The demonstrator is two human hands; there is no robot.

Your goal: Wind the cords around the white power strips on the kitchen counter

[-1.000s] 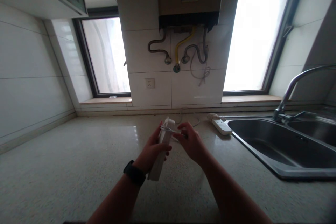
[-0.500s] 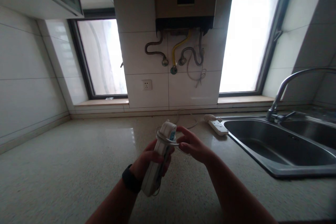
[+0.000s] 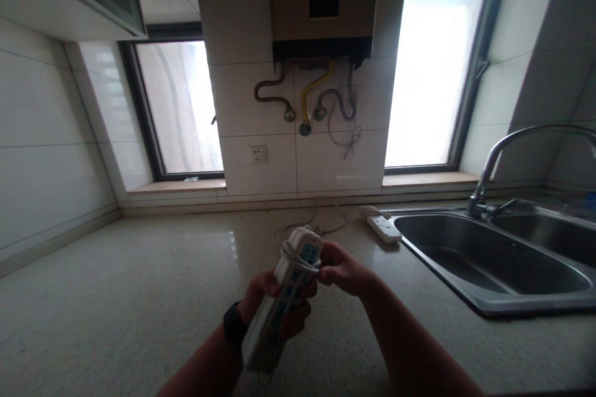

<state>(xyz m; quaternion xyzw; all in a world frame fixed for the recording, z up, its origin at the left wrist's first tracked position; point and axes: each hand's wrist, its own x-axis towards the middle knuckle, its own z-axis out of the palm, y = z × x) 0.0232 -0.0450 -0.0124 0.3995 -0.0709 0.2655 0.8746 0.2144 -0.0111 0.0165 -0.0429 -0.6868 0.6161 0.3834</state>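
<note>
A long white power strip (image 3: 267, 329) with blue-green sockets is tilted above the counter, its top end pointing away from me. My left hand (image 3: 261, 290), with a black watch at the wrist, is wrapped around its middle. A white cord (image 3: 298, 262) loops around the strip near the top end. My right hand (image 3: 344, 268) is at the right of that end, fingers closed on the cord where it rounds the strip's edge. More of the cord (image 3: 338, 223) trails loosely over the counter behind.
Another white power strip (image 3: 385, 229), its cord bundled at one end, lies beside the double steel sink (image 3: 484, 310). A chrome faucet (image 3: 487, 173) arches over the sink. On the tiled wall are an outlet (image 3: 258, 154) and a water heater (image 3: 321, 28) with hoses beneath. The speckled counter (image 3: 116, 298) extends left.
The power strip has turned so its socket face shows more, and sits slightly lower in view. My right hand has closed in against the cord at the strip's edge. The view has shifted slightly.
</note>
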